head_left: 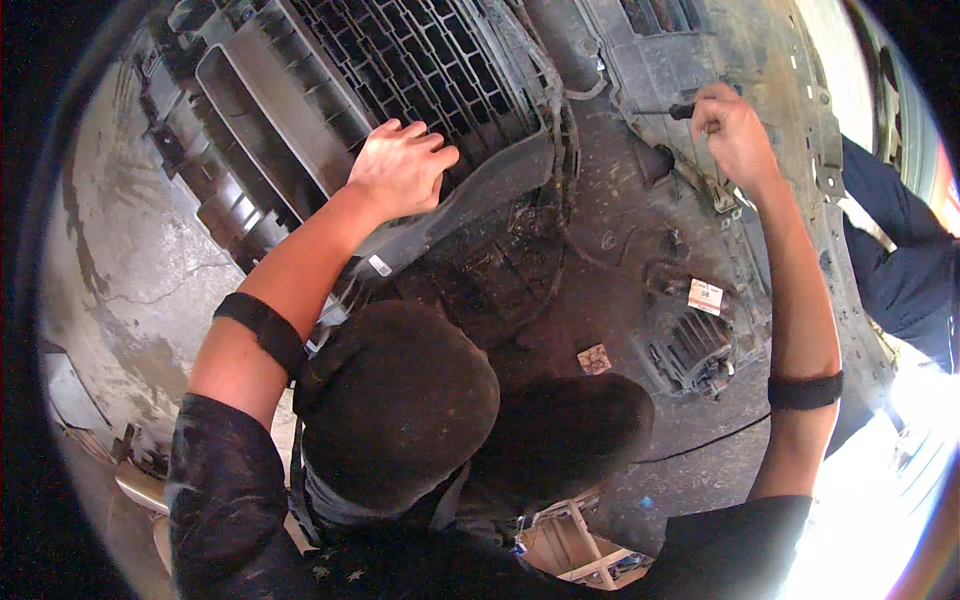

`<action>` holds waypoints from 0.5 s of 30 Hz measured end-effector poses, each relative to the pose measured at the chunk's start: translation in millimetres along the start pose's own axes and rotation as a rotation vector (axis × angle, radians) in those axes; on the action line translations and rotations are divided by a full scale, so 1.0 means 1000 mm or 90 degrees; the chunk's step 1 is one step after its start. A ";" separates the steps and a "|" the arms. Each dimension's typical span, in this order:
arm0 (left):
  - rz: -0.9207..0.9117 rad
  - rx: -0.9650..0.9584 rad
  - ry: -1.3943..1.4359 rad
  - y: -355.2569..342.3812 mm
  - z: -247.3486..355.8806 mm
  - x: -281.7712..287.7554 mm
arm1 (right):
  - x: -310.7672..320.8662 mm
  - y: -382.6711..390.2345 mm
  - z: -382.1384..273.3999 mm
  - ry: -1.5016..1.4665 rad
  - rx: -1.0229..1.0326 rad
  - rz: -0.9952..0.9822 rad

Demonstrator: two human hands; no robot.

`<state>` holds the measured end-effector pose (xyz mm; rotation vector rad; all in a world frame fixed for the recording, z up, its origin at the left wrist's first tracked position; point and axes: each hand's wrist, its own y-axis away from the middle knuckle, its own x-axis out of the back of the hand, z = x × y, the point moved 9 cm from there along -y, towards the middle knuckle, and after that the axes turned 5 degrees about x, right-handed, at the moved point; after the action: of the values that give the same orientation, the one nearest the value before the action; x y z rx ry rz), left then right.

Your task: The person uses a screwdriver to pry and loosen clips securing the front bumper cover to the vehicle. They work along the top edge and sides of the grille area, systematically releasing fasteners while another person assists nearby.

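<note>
My left hand (405, 170) rests on the dark mesh grille (420, 75) of a large car bumper (470, 205), near the edge of the mesh. Its fingers are apart and slightly bent, and their tips are partly hidden. Farther right, my right hand (735, 135) is closed round the black handle of what looks like a screwdriver (683, 111). The tool's thin shaft points left over a grey-black plastic panel (640, 75). Beneath that shaft lies a bracket-like part (715, 190) along the panel's edge.
My two knees (400, 400) are bent in front of me. A small finned dark part (695, 345) and a white label (705, 296) lie right of centre. A thin black cable (700, 447) crosses the lower right. Another person's dark trousers (900, 260) show at the right. Cracked concrete (140, 270) lies left.
</note>
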<state>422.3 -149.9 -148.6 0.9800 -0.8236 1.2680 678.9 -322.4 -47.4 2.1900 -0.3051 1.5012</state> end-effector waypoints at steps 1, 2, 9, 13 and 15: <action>0.000 -0.001 -0.002 0.000 0.000 0.000 | 0.001 0.000 -0.010 -0.004 0.035 -0.001; -0.002 0.000 -0.003 0.000 -0.001 0.000 | 0.001 -0.001 -0.013 0.018 0.012 -0.018; -0.007 0.005 -0.007 0.000 0.000 0.000 | -0.020 0.012 0.021 0.016 -0.407 -0.207; 0.029 -0.008 -0.004 0.000 0.001 0.005 | -0.028 0.015 0.014 0.174 -0.193 -0.223; 0.024 -0.007 0.007 0.000 0.001 0.004 | -0.017 0.013 -0.014 0.243 0.034 -0.076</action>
<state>422.7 -149.8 -144.6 0.9520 -0.8434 1.2990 655.2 -327.8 -55.8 1.8698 -0.0088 1.8296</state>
